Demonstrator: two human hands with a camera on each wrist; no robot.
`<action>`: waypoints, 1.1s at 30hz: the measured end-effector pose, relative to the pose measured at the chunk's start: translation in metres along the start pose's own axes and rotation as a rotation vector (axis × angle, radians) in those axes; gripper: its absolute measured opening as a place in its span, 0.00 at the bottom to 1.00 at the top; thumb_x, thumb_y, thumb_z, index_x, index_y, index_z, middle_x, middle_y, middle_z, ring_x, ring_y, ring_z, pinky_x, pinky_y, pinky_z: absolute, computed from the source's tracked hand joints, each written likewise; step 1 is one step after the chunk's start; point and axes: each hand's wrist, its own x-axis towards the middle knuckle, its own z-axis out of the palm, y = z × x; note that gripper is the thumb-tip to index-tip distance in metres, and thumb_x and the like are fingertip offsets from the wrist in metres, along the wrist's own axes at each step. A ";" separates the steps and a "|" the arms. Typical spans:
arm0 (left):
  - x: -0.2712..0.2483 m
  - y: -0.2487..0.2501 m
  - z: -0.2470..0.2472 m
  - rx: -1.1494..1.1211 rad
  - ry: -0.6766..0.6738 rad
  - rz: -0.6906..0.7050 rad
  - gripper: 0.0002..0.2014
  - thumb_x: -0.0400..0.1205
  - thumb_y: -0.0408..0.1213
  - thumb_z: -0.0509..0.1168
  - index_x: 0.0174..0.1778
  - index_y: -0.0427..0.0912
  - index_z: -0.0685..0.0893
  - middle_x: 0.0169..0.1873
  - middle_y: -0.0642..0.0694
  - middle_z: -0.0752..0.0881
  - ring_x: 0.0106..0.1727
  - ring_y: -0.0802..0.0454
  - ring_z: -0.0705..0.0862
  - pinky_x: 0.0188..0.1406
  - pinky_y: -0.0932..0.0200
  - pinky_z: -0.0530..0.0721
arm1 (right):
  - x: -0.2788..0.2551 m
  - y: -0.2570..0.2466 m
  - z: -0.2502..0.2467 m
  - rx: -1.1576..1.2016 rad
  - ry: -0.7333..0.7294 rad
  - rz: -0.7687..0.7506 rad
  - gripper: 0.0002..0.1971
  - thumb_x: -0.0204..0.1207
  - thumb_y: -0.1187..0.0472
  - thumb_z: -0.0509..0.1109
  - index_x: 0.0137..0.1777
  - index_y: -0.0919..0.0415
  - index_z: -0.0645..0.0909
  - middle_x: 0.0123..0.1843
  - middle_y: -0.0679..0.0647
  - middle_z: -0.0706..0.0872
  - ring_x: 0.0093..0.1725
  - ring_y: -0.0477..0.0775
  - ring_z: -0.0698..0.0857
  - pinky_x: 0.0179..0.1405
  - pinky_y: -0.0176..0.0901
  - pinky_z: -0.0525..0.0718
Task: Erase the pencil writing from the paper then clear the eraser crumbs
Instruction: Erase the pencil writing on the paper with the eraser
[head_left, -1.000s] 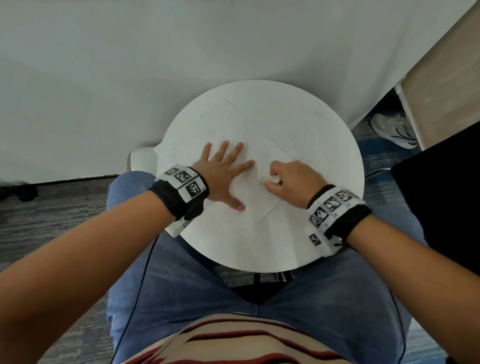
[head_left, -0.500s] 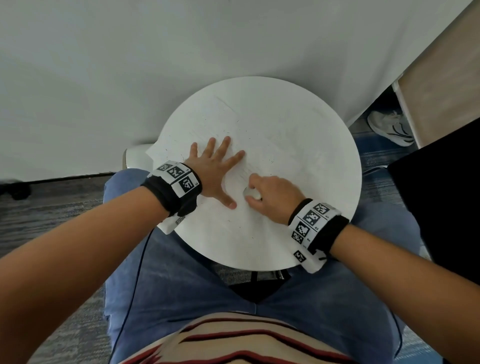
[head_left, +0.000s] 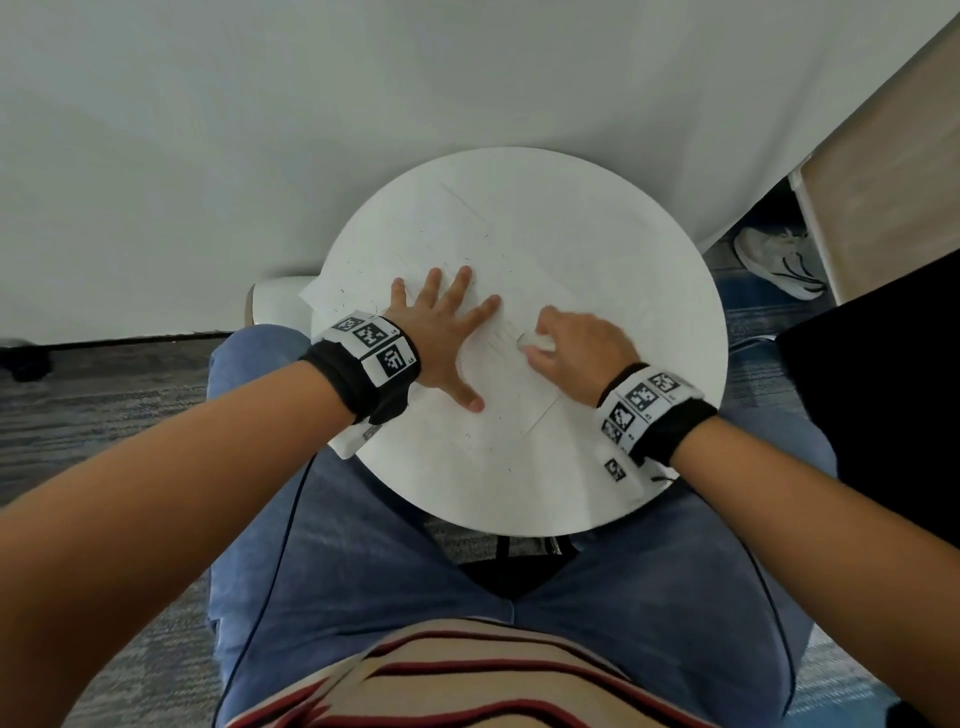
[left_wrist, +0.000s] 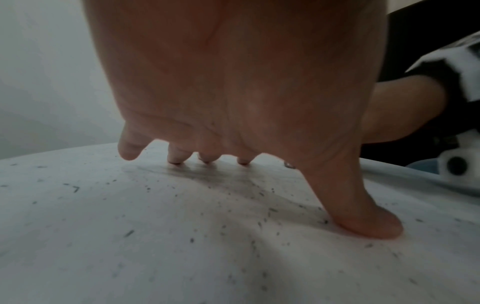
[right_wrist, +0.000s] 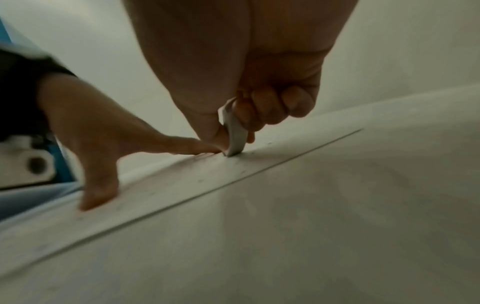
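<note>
A white sheet of paper (head_left: 519, 395) lies on the round white table (head_left: 649, 291). My left hand (head_left: 441, 332) presses flat on it with fingers spread; in the left wrist view its fingertips (left_wrist: 176, 158) and thumb touch the sheet. My right hand (head_left: 576, 348) pinches a small white eraser (head_left: 535, 340) just right of the left index finger. In the right wrist view the eraser (right_wrist: 235, 133) stands with its tip on the paper (right_wrist: 182, 185). Dark eraser crumbs (left_wrist: 259, 224) and faint pencil smudges (left_wrist: 187, 172) dot the sheet under the left hand.
The table stands against a white wall (head_left: 260, 130). My knees in blue jeans (head_left: 363, 571) are under its near edge. A white shoe (head_left: 779, 262) lies on the floor at the right, beside a wooden panel (head_left: 883, 182) and a black object (head_left: 893, 389).
The right hand with the eraser moved toward me and left, then back away and right, rubbing the paper. The left hand stayed pressed on the sheet.
</note>
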 end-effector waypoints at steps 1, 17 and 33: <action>0.001 0.001 0.000 -0.006 -0.002 -0.002 0.70 0.61 0.82 0.69 0.85 0.62 0.27 0.84 0.44 0.22 0.86 0.33 0.28 0.81 0.20 0.40 | 0.003 0.003 -0.002 -0.036 0.047 0.034 0.16 0.83 0.48 0.61 0.57 0.61 0.75 0.46 0.58 0.85 0.42 0.62 0.84 0.38 0.50 0.81; 0.001 0.004 0.002 0.015 0.015 0.002 0.70 0.61 0.83 0.67 0.86 0.61 0.27 0.85 0.43 0.23 0.87 0.32 0.30 0.81 0.19 0.41 | -0.014 -0.030 0.008 -0.114 -0.092 -0.229 0.12 0.86 0.52 0.56 0.58 0.59 0.74 0.46 0.55 0.84 0.42 0.59 0.85 0.34 0.46 0.72; 0.002 0.004 0.002 0.000 0.015 -0.001 0.71 0.61 0.83 0.68 0.85 0.62 0.27 0.84 0.44 0.22 0.86 0.33 0.29 0.81 0.19 0.40 | 0.008 0.004 -0.008 -0.170 0.027 0.027 0.14 0.85 0.50 0.57 0.57 0.61 0.72 0.44 0.58 0.85 0.35 0.59 0.80 0.32 0.47 0.76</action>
